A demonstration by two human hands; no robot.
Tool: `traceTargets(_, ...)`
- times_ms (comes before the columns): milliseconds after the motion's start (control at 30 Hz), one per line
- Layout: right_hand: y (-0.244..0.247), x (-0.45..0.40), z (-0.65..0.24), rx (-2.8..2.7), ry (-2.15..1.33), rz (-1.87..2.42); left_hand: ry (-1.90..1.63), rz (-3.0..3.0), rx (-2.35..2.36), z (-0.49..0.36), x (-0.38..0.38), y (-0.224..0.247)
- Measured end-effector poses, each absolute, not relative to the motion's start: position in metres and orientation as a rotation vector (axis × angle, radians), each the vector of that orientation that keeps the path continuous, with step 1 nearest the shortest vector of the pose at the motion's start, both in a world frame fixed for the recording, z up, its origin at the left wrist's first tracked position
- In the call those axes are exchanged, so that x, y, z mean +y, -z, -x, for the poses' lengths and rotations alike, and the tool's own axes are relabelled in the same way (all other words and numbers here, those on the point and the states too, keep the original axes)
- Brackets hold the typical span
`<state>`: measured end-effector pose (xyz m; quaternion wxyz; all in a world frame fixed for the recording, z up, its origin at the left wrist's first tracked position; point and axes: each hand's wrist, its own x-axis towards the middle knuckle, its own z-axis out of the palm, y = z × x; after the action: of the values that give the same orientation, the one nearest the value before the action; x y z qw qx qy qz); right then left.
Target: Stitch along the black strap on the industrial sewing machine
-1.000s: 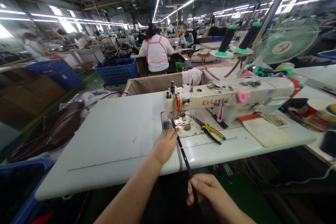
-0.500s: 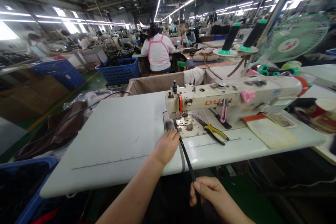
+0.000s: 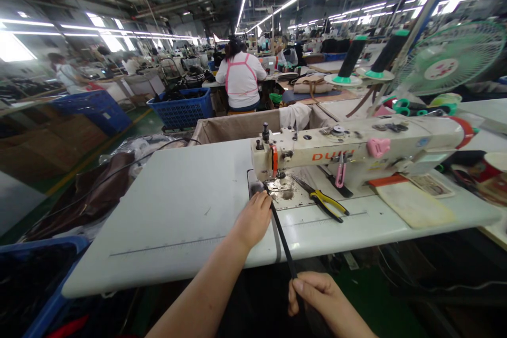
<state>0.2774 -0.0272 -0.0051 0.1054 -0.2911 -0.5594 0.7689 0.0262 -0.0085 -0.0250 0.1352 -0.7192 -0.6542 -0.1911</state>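
A narrow black strap [image 3: 283,237] runs from beneath the needle area of the sewing machine [image 3: 312,150] over the table's front edge. My left hand [image 3: 254,217] lies on the table close to the metal needle plate [image 3: 282,190], its fingers together and pressing on the strap's upper end. Below the edge, my right hand [image 3: 317,291] pinches the strap between thumb and fingers, keeping it fairly straight. The strap's end past this hand is lost against the dark background. My left fingers partly hide where the strap meets the machine.
Yellow-and-black pliers [image 3: 327,205] lie right of the needle plate, with pink-handled snips [image 3: 340,171] beside them. A pale cloth pad [image 3: 412,203] sits farther right. Thread cones [image 3: 351,58] and a green fan [image 3: 447,60] stand behind. A blue crate [image 3: 43,269] is at lower left.
The view has shifted slightly, so the machine and table appear a little farther right. Both hands keep their grip on the strap with hardly any movement.
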Motion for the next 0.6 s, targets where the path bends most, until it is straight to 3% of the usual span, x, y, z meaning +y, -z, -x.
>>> traceTargets(600,-0.016,-0.02,-0.273,-1.861,-1.934,0.763,0.605,2.118,-1.806,-0.023,-0.015,0.025)
